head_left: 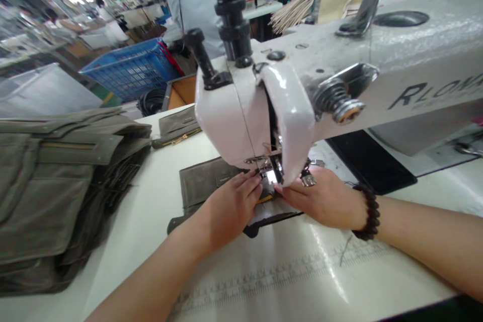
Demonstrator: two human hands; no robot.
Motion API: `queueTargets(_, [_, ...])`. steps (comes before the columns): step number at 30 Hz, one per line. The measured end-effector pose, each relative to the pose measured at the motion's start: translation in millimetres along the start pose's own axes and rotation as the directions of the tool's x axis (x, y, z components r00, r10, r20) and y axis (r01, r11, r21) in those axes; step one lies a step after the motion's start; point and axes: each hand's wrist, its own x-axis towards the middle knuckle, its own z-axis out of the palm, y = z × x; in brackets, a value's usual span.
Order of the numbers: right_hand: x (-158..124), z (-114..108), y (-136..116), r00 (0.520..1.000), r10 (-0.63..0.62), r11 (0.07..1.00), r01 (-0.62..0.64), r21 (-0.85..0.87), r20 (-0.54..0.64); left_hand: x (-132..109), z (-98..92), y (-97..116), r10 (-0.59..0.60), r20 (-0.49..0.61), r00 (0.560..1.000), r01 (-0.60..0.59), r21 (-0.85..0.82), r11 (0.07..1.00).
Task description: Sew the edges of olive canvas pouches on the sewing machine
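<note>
A dark olive fabric piece (199, 184) with a small label and a brass-toothed zipper (265, 198) lies under the needle area of a white sewing machine (234, 115). My left hand (234, 205) rests on this piece left of the presser foot (268, 173), fingers stretched out and pressing down. On the other side, my right hand (324, 198) lies low beside the foot, fingers extended toward the zipper; the machine head hides part of them. A dark bead bracelet (367, 212) circles the right wrist.
A tall stack of olive fabric pieces (49, 191) stands at left. Another zippered piece (177, 128) lies behind the machine head. A black phone-like slab (372, 161) is under the machine arm. A printed ruler (264, 282) runs along the front. Beyond are a blue crate (128, 70) and a person (199, 0).
</note>
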Motion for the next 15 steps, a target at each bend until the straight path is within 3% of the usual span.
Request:
queueTargets(4, [4, -8, -1, 0.993, -0.102, 0.994, 0.104, 0.031, -0.054, -1, 0.2, 4, -0.007, 0.043, 0.999, 0.006, 0.027, 1.000])
queueTargets(15, [1, -3, 0, 0.990, -0.141, 0.989, 0.140, 0.039, -0.001, -5, 14.1, 8, 0.028, -0.064, 0.998, -0.027, 0.009, 1.000])
